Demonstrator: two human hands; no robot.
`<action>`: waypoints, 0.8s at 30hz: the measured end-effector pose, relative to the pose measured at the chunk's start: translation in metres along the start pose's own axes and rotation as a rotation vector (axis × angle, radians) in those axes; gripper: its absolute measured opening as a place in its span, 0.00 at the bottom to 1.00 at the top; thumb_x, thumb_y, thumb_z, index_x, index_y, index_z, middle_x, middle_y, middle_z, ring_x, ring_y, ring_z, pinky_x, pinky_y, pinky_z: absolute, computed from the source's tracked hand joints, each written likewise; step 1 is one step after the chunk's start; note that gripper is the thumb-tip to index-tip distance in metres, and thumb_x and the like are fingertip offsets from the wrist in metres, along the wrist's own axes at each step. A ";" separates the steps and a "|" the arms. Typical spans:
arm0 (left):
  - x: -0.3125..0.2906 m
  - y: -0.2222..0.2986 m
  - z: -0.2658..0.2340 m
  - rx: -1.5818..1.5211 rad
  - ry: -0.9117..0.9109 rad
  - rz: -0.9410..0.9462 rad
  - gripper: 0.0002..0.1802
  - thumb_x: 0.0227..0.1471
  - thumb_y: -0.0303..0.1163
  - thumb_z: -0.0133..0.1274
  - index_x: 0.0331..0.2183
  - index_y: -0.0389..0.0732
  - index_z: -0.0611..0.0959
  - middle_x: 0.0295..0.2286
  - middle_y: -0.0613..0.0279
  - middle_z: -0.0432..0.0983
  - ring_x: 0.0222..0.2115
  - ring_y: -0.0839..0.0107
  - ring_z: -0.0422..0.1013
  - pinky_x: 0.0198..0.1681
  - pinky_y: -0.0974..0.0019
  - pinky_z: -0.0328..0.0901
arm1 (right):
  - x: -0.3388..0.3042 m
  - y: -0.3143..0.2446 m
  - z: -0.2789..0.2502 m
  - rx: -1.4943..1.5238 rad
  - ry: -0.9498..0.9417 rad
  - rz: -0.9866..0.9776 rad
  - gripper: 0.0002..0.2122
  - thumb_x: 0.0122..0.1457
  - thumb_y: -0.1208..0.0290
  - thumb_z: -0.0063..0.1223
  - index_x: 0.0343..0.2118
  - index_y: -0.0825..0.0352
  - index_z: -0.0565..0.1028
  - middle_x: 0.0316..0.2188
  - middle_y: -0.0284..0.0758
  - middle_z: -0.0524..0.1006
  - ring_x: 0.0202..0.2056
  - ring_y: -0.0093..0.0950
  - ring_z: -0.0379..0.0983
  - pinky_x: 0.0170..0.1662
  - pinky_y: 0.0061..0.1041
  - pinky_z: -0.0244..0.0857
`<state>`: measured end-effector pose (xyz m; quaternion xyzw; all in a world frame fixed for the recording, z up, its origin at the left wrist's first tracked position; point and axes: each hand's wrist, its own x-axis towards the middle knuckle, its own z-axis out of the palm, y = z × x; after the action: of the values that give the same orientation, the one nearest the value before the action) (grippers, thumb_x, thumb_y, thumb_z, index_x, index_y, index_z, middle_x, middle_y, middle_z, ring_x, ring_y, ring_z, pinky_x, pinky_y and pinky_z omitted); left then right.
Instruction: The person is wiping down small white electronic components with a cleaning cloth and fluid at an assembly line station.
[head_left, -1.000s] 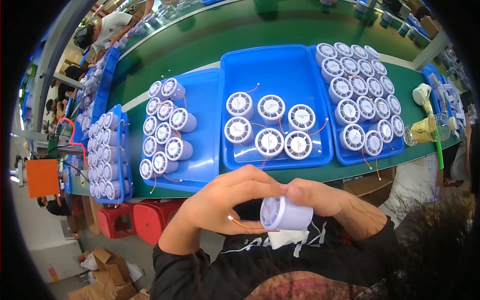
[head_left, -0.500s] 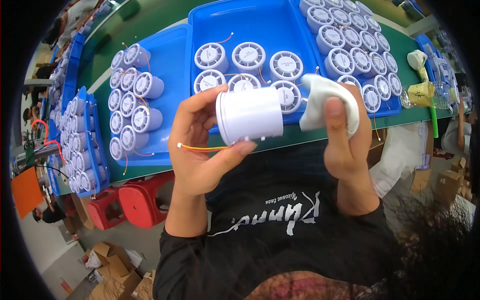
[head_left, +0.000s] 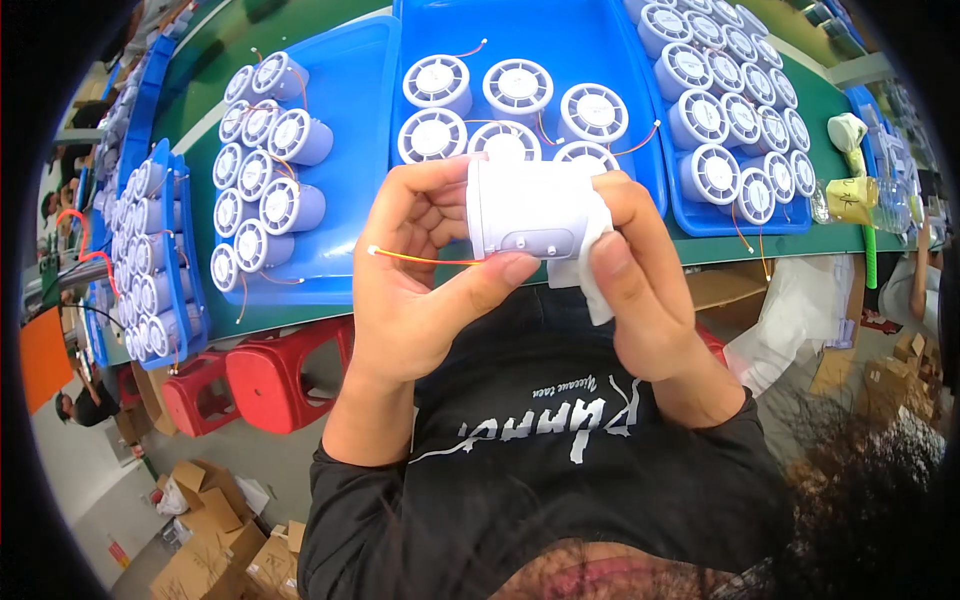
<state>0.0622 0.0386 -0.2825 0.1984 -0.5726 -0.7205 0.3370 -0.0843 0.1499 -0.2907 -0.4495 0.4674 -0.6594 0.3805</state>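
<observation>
At frame centre the left hand (head_left: 425,285) curls around a white cylindrical fan housing (head_left: 530,210), thumb pressed under it, an orange wire (head_left: 425,259) running across the palm. The right hand (head_left: 650,290) grips the housing's right side, pinching a white cloth (head_left: 590,275) against it. Behind them, a green workbench (head_left: 790,245) carries blue trays (head_left: 350,150) of matching white housings across the upper frame. Red plastic stools (head_left: 270,375) stand lower left, with brown cardboard boxes (head_left: 215,545) on the floor beneath.
</observation>
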 end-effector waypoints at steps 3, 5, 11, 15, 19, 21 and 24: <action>-0.001 -0.002 0.002 -0.059 0.004 -0.007 0.33 0.40 0.20 0.67 0.49 0.32 0.70 0.40 0.56 0.75 0.41 0.71 0.73 0.46 0.69 0.67 | -0.004 0.007 0.000 -0.230 0.022 -0.167 0.13 0.67 0.64 0.40 0.42 0.71 0.69 0.37 0.37 0.69 0.35 0.25 0.62 0.42 0.22 0.56; -0.002 -0.005 0.002 -0.026 -0.006 0.026 0.34 0.39 0.20 0.67 0.48 0.32 0.70 0.39 0.57 0.75 0.41 0.71 0.72 0.45 0.69 0.67 | -0.009 0.009 0.001 -0.307 0.047 -0.167 0.12 0.67 0.65 0.42 0.41 0.71 0.69 0.36 0.39 0.69 0.34 0.28 0.63 0.40 0.22 0.57; 0.009 0.004 -0.021 0.675 -0.185 0.404 0.39 0.33 0.22 0.70 0.49 0.33 0.71 0.42 0.56 0.74 0.40 0.68 0.72 0.43 0.67 0.67 | 0.004 0.004 -0.003 0.296 0.131 0.376 0.16 0.66 0.55 0.44 0.33 0.65 0.70 0.23 0.24 0.70 0.23 0.12 0.63 0.25 0.13 0.55; 0.010 0.006 -0.029 0.855 -0.248 0.479 0.42 0.30 0.26 0.73 0.51 0.35 0.72 0.44 0.53 0.72 0.42 0.64 0.71 0.41 0.66 0.68 | 0.011 -0.003 -0.009 0.228 0.004 0.402 0.14 0.67 0.59 0.44 0.33 0.66 0.71 0.24 0.28 0.71 0.24 0.16 0.65 0.27 0.16 0.58; -0.002 0.016 -0.023 0.367 -0.204 0.166 0.42 0.38 0.27 0.69 0.54 0.32 0.69 0.51 0.48 0.68 0.46 0.63 0.70 0.44 0.64 0.69 | 0.008 -0.002 -0.005 -0.247 0.070 -0.107 0.08 0.63 0.69 0.49 0.35 0.69 0.70 0.32 0.39 0.72 0.32 0.29 0.67 0.38 0.27 0.60; -0.003 0.015 -0.021 -0.049 -0.172 -0.040 0.39 0.46 0.28 0.63 0.57 0.28 0.64 0.52 0.45 0.66 0.50 0.62 0.69 0.48 0.67 0.67 | 0.007 -0.002 -0.006 -0.353 0.054 -0.193 0.07 0.62 0.70 0.51 0.35 0.69 0.70 0.32 0.40 0.72 0.32 0.32 0.67 0.38 0.28 0.61; -0.003 0.019 -0.017 -0.155 -0.115 -0.176 0.34 0.50 0.26 0.60 0.56 0.27 0.65 0.50 0.46 0.69 0.49 0.63 0.71 0.50 0.67 0.66 | 0.006 0.000 -0.005 -0.512 0.006 -0.349 0.07 0.59 0.72 0.54 0.34 0.70 0.69 0.32 0.41 0.72 0.31 0.36 0.67 0.38 0.29 0.61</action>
<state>0.0810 0.0270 -0.2690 0.1797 -0.5142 -0.7995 0.2532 -0.0914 0.1457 -0.2901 -0.6023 0.5351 -0.5769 0.1345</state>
